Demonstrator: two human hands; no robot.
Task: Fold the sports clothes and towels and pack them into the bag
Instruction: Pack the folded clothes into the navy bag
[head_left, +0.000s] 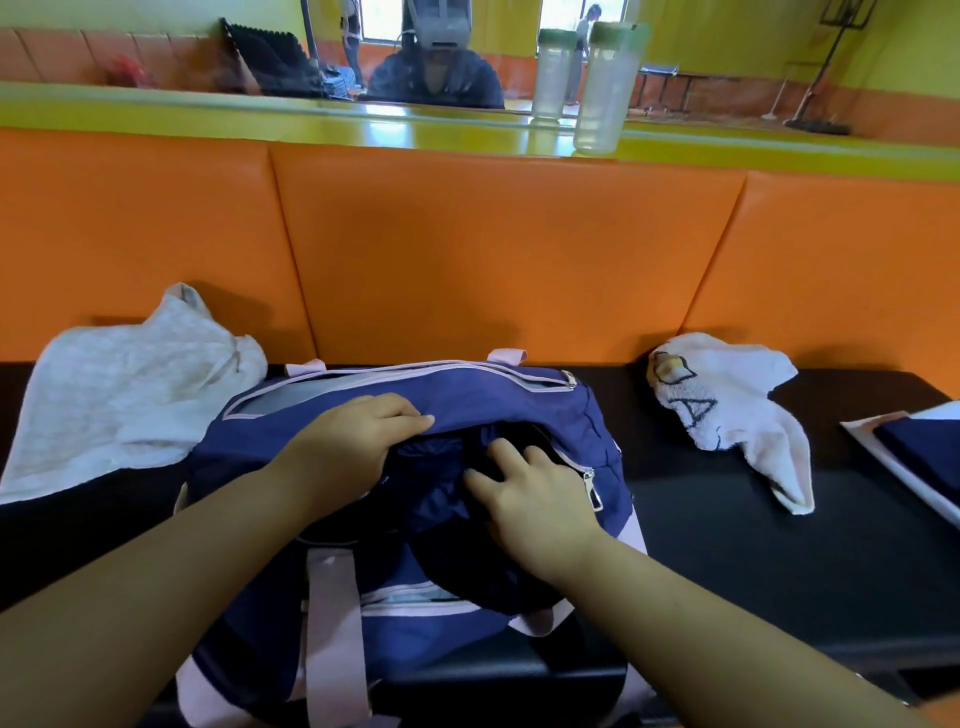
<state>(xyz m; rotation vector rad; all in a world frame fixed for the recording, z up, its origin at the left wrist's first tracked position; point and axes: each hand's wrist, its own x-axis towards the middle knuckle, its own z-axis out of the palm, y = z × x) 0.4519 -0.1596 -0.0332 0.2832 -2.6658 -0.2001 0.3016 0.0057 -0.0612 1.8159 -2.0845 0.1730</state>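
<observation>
From where I stand, the navy blue fabric sports bag with pale pink trim (587, 415) sits in the middle of the black padded bench (727, 545), reaching from near the back edge toward the front edge. The person's left hand (358, 434) holds up the far lip of the bag's mouth, its fingers (400, 415) curled over the fabric. The right hand (530, 499) lies flat on a dark navy garment (441, 483) in the opening, its fingers (498, 452) spread wide and pressing down, gripping nothing. This looks like the packing step, with one piece being pushed down into the bag. How neatly it is folded I cannot tell, as it blends with the bag's lining. A crumpled pale grey cloth garment (130, 400) lies at the left end of the bench, touching the bag's side. A rumpled white terry towel with stitched lettering (727, 415) lies toward the right end, clear of the bag, and neither piece is folded. At the far right edge a flat navy piece on something white (924, 457) is only partly in view. I judge the task well short of done. The next move calls for freeing both hands, taking one loose piece, laying it flat on bare bench and folding it.
</observation>
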